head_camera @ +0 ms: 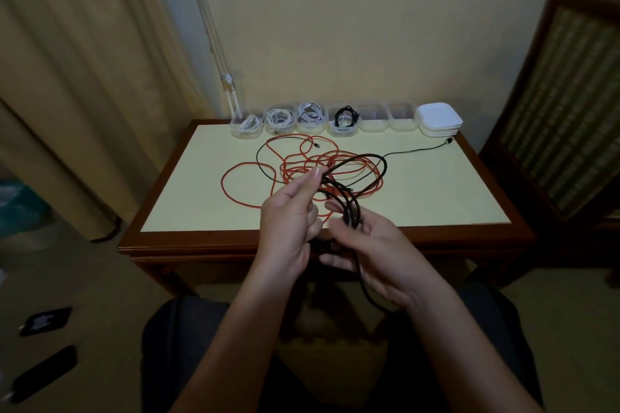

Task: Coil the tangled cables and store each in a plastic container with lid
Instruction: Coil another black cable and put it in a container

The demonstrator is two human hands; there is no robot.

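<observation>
A black cable (416, 150) runs from its plug near the lids across the table into loops between my hands. My left hand (291, 221) pinches a strand of it near the top of the loops. My right hand (369, 245) grips the gathered black loops from below, above the table's front edge. Under and behind the loops lies a tangled red cable (235, 174) spread over the tabletop. Along the far edge stands a row of clear plastic containers (371, 120); three hold white cables, one holds a black cable (345, 116), two look empty. White lids (439, 119) are stacked at the row's right end.
The yellow-topped wooden table (436, 198) stands against the wall. A wooden chair (570, 94) is at the right, a curtain (84, 77) at the left. Dark objects (45, 320) lie on the floor at lower left. My knees are below the table's front edge.
</observation>
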